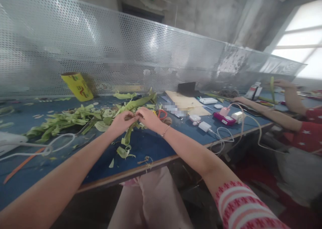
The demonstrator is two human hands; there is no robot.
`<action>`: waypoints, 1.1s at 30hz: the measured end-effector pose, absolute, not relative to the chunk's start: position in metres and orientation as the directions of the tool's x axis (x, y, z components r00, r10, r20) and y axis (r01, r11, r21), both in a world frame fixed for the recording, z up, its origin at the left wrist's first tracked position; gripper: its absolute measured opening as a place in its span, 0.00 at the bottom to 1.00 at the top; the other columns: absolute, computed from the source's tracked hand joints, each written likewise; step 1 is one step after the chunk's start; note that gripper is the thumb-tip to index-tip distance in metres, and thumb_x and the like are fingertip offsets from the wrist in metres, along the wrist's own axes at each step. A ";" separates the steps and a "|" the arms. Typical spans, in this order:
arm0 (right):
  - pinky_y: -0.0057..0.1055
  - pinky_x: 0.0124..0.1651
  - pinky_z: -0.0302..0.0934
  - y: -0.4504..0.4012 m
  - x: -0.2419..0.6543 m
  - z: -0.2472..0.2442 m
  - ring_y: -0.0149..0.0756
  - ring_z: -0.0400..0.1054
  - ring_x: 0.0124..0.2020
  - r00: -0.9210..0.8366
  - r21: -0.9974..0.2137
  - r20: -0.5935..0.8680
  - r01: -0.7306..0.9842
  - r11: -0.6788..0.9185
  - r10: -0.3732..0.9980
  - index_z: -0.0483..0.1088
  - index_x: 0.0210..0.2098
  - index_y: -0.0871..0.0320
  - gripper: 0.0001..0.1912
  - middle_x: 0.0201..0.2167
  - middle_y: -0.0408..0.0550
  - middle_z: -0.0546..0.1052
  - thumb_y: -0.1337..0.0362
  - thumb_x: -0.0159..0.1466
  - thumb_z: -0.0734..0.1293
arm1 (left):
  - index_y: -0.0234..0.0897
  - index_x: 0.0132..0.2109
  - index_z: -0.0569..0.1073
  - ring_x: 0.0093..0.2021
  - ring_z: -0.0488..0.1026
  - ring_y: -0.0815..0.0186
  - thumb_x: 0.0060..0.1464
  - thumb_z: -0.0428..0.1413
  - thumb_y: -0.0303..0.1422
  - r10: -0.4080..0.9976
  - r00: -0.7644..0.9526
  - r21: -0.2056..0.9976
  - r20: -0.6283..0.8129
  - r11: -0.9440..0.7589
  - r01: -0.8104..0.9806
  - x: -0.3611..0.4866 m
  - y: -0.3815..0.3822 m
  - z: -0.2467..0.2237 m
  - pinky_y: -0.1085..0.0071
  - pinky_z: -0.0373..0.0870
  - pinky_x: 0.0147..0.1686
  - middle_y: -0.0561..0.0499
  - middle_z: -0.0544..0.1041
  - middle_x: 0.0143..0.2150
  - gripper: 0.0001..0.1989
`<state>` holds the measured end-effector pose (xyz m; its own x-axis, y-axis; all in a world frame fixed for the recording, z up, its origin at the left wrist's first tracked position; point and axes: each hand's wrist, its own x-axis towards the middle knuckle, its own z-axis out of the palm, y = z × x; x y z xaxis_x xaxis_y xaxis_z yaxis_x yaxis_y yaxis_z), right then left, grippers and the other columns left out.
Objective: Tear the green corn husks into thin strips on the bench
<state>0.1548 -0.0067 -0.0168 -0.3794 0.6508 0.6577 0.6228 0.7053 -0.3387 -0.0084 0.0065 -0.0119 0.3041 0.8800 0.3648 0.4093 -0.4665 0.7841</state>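
Above the blue tabletop (148, 148), my left hand (122, 122) and my right hand (149, 121) meet fingertip to fingertip, both closed in a pinch. A green leafy strip (128, 134) hangs down from between them, and its upper end is hidden by my fingers. Just behind my hands lies a long broad green leaf (137, 104). A heap of green leafy stems (72, 121) spreads to the left of my left hand. Close to my right hand are orange-handled scissors (162, 114), partly covered. Curled leaf scraps (123, 152) lie below my hands.
A yellow tube (78, 87) leans at the back left by the perforated metal screen (130, 54). White cable loops (61, 142) cross the left side. To the right are brown paper (184, 101), a magenta power strip (224, 118), a white charger (205, 126) and a co-worker's arms (274, 113).
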 end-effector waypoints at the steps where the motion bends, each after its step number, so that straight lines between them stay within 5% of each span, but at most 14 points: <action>1: 0.29 0.42 0.56 -0.007 0.154 -0.017 0.33 0.61 0.36 -0.381 -0.336 0.658 0.624 0.706 0.649 0.62 0.30 0.59 0.04 0.31 0.46 0.65 0.71 0.60 0.57 | 0.36 0.29 0.70 0.24 0.68 0.69 0.39 0.58 0.45 0.875 0.318 0.766 0.365 -0.476 0.431 -0.009 0.007 -0.012 0.73 0.62 0.25 0.54 0.71 0.24 0.16; 24: 0.30 0.44 0.54 -0.009 0.152 -0.016 0.32 0.59 0.37 -0.340 -0.373 0.664 0.621 0.689 0.666 0.60 0.30 0.58 0.06 0.31 0.46 0.65 0.69 0.63 0.56 | 0.37 0.30 0.68 0.26 0.65 0.70 0.42 0.55 0.42 0.920 0.297 0.864 0.256 -0.356 0.357 -0.007 0.008 -0.015 0.73 0.67 0.26 0.55 0.67 0.25 0.12; 33: 0.30 0.42 0.54 -0.013 0.152 -0.016 0.32 0.59 0.35 -0.322 -0.409 0.659 0.605 0.684 0.679 0.60 0.29 0.58 0.05 0.31 0.46 0.65 0.69 0.61 0.57 | 0.36 0.27 0.66 0.23 0.60 0.72 0.44 0.53 0.39 0.924 0.298 0.874 0.239 -0.338 0.349 -0.004 0.006 -0.018 0.74 0.60 0.23 0.56 0.62 0.21 0.11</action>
<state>0.1522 -0.0129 -0.0162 -0.3222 0.6792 0.6594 0.6046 0.6836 -0.4088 -0.0041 0.0060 -0.0177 0.2975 0.9244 0.2388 0.3490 -0.3381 0.8740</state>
